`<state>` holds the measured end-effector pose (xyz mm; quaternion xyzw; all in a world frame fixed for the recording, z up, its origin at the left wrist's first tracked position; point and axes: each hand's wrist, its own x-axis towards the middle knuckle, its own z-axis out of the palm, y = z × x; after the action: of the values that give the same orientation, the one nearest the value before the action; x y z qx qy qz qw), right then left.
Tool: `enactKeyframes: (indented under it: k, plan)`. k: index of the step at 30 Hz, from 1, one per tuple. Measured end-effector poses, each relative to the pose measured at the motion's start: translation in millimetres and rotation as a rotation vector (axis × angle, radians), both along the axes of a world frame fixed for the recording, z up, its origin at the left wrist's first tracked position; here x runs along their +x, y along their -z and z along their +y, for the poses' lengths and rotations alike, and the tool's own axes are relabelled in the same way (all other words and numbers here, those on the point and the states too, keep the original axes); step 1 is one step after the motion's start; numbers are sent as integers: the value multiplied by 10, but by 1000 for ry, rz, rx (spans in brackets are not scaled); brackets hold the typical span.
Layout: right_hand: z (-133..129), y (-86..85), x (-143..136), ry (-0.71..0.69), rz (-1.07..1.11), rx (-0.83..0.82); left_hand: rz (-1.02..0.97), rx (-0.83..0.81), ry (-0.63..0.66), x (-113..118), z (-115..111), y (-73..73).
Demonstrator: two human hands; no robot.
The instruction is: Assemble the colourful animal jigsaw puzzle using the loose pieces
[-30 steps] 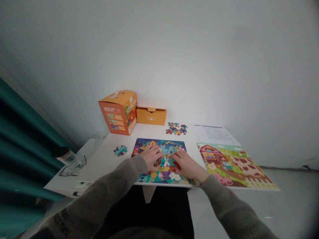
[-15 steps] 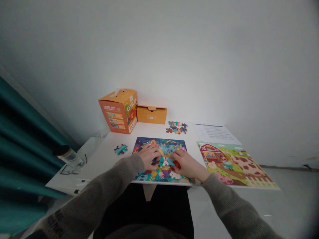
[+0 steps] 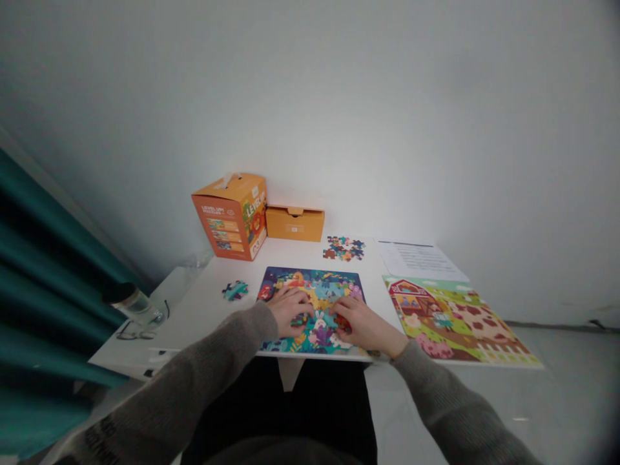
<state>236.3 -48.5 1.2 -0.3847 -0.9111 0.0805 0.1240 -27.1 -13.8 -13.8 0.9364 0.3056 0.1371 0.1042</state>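
Observation:
A colourful jigsaw puzzle [image 3: 320, 329] with animals and plants lies at the near edge of the white table, with a white rabbit near its middle. Over its left half, my left hand [image 3: 289, 311] is closed, fingers curled down round what looks like a puzzle piece at the surface. My right hand [image 3: 361, 323] covers the right half, thumb and fingers pinching a teal and reddish puzzle piece [image 3: 340, 321] against the picture. The fingers hide part of both pieces. Left of the puzzle is a small group of joined teal pieces [image 3: 235, 290].
Loose puzzle pieces [image 3: 345, 248] lie behind the puzzle. An orange puzzle box [image 3: 232, 219] and a low orange carton [image 3: 295, 223] stand by the wall. To the right are a farm picture [image 3: 455, 320] and a printed sheet [image 3: 419, 259]; at left, a glass bottle [image 3: 138, 305] and eyeglasses [image 3: 138, 332].
My left hand has shifted slightly down and flattened toward the puzzle, uncovering more of the picture's top. My right hand has lowered a little, its fingers closer to the surface.

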Motion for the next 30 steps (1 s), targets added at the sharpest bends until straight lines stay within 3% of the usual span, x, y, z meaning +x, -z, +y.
enactKeyframes:
  k: [22, 30]
  plan:
    - [-15, -36, 52, -62, 19, -56, 15, -56, 33, -13, 7, -12]
    - [-59, -87, 46, -64, 23, -38, 0, 69, 96, 100, -137, -47]
